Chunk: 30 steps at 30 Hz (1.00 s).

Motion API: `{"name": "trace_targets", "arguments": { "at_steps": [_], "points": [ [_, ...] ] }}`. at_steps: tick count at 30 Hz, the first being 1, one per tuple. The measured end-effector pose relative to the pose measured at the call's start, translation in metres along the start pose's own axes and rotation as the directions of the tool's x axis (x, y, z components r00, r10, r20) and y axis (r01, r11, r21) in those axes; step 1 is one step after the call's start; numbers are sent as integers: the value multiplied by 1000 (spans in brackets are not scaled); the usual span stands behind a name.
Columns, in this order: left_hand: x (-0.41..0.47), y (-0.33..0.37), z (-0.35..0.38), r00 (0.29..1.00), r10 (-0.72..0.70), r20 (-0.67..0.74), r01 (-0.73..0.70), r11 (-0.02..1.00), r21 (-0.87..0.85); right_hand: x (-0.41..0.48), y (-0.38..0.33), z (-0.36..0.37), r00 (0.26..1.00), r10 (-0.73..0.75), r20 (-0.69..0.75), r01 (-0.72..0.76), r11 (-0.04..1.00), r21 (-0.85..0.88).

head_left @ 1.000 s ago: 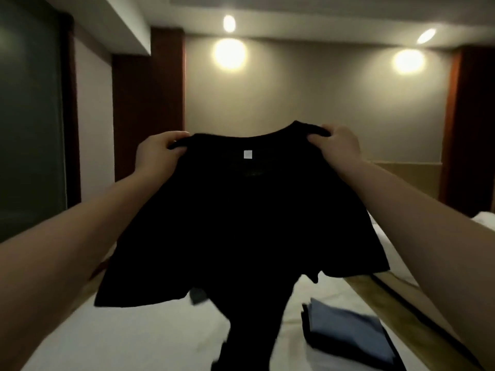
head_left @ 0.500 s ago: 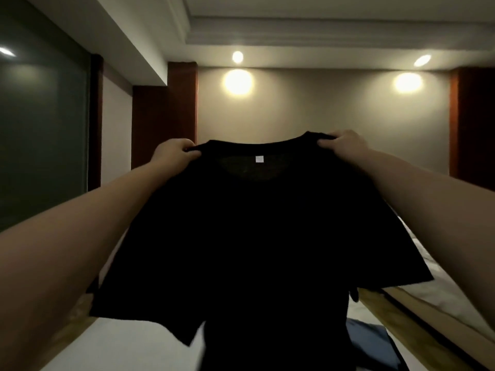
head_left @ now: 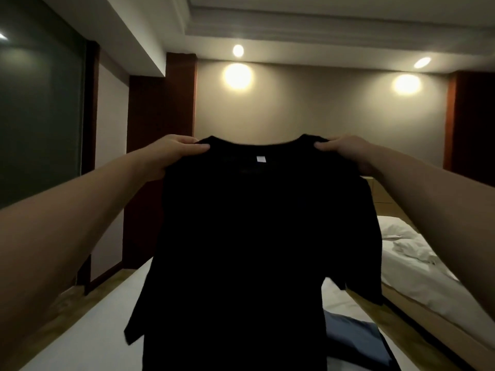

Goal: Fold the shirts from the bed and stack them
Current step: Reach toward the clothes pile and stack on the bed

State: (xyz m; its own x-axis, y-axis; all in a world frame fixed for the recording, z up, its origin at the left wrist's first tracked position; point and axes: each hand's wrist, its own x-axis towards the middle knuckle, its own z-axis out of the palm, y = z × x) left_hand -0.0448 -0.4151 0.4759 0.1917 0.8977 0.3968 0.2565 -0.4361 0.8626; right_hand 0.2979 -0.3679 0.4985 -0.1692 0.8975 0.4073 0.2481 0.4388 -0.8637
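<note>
1. The black shirt (head_left: 254, 236) is hanging in the air above the bed (head_left: 88, 325), held out at arm's length. Its white neck tag (head_left: 260, 159) is facing the camera, and its hem is dropping out of frame toward the mattress.
2. The left hand (head_left: 171, 153) is pinching the shoulder seam just beside the collar, with fingers and thumb closed on the cloth.
3. The right hand (head_left: 345, 151) is doing the same on the other shoulder, fingers curled tight around the fabric. Neither hand is holding anything else.
4. Handling, as a judgement: the shirt is looking like thin, soft, light knit, since the sleeves are sagging and the body is draping limp. It is neither fragile nor slippery, but it is likely going to bunch unless lowered flat onto the bed. The shoulders are a good hold for spreading it; shoulder plus hem on one side is probably suiting the fold.
5. Counting: one black shirt in the air, two hands on it and one neck tag.
6. One blue folded pile (head_left: 356, 341) is lying on the bed, partly hidden behind the hanging shirt. The number of pieces in it cannot be told.
7. One second bed (head_left: 417, 263) with crumpled white bedding is standing to the right of the bed.
</note>
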Motion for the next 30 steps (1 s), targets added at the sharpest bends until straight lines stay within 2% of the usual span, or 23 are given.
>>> {"name": "trace_targets", "arguments": {
  "at_steps": [2,4,6,8,12,15,18,22,25,27,30],
  "points": [
    [1,-7,-2,993,-52,103,43,995,94,-2,5,-3,982,128,141,-118,990,-79],
    [0,-15,3,991,-55,125,43,994,100,-2,14,-6,957,205,204,-186,976,-109],
    [0,-21,6,994,-51,98,52,999,-1,-5,22,-8,946,255,200,-246,967,-68],
    [-2,-26,8,987,-37,155,54,993,-105,-9,33,-7,939,282,195,-272,959,-77],
    [-6,-39,11,978,-40,204,59,995,-83,-15,54,-8,943,256,212,-279,956,87],
    [-11,-42,16,986,-48,158,67,991,-115,-18,66,-13,927,285,243,-340,913,224],
    [-18,-39,37,996,-57,67,65,990,-129,-17,75,-13,928,314,201,-361,893,268],
    [-21,-34,66,996,-73,-51,67,992,-109,-20,79,-5,917,375,135,-396,896,203],
    [-21,-34,69,990,-97,-100,89,993,-80,-31,78,-4,902,398,170,-422,896,140],
    [-21,-37,60,984,-98,-147,99,995,4,-38,76,-7,894,401,199,-425,899,102],
    [-24,-41,43,975,-101,-196,118,990,77,-45,71,-11,897,378,231,-413,902,125]
  ]
}}
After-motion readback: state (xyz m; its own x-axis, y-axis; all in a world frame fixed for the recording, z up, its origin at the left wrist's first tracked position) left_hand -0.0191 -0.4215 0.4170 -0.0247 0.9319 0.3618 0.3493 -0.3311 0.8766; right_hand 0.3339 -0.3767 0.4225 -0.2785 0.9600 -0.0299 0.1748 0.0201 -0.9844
